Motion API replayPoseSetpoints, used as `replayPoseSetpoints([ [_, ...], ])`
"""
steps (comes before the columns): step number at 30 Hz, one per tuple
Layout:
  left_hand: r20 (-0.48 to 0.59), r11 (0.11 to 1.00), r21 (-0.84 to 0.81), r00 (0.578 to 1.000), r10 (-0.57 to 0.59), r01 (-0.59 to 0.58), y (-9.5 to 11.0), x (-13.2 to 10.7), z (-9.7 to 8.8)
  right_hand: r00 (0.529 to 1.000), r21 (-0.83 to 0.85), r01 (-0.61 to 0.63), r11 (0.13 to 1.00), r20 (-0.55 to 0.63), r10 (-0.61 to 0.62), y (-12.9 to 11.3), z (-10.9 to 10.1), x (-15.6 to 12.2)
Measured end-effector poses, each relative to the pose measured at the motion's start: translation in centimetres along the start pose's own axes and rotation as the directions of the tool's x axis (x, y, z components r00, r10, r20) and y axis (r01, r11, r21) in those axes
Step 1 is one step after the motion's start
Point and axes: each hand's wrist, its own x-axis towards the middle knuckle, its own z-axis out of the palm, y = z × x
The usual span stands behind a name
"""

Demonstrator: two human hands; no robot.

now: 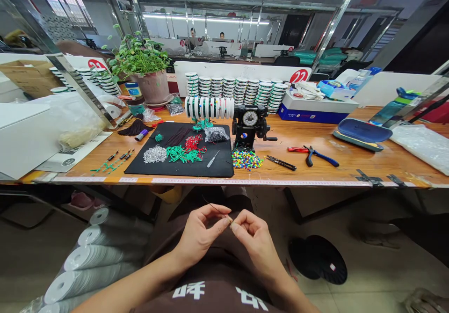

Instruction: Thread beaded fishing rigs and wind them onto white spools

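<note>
Above my lap, just in front of the table edge, both hands meet at the fingertips. My left hand (pixel 198 233) pinches a thin dark cord (pixel 209 203), whose loose end curves up and to the left. Closed in a pinch, my right hand (pixel 257 240) touches the left fingertips; whatever lies between its fingers is too small to make out. Beyond them on a black mat (pixel 136 165) lie silver beads (pixel 155 154), green tube-like pieces (pixel 184 154), red pieces (pixel 193 142), dark cords (pixel 177 136) and a small pointed tool (pixel 213 159).
A black hand-cranked winder (pixel 245 133) carries a row of white spools (pixel 210 107). Colourful beads (pixel 247 160), tweezers (pixel 280 163) and blue-handled pliers (pixel 321 156) lie to its right. Stacked spools (pixel 217 87) and a potted plant (pixel 150 81) stand behind. White rolls (pixel 84 259) lie below left.
</note>
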Motion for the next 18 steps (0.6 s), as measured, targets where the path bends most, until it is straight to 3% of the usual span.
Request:
replayPoseSetpoints([
  [4,0.015,1.000,-0.019,1.000,-0.008,0.008,-0.06,0.07,-0.05,0.996,0.212,-0.088,0.973,0.018,0.087,-0.16,0.22,0.31],
  [7,0.028,0.998,-0.053,0.999,-0.024,0.025,-0.16,0.06,-0.07,0.988,0.273,-0.152,0.950,0.044,0.146,-0.44,0.31,0.40],
  [14,0.013,0.999,0.037,0.999,0.034,-0.034,-0.29,-0.18,-0.24,0.991,0.292,-0.131,0.947,0.063,0.118,-0.02,0.28,0.34],
  [18,-0.005,0.988,0.124,0.996,0.093,-0.092,-0.37,-0.06,-0.52,0.996,0.188,-0.075,0.979,0.058,0.065,0.41,0.11,0.21],
])
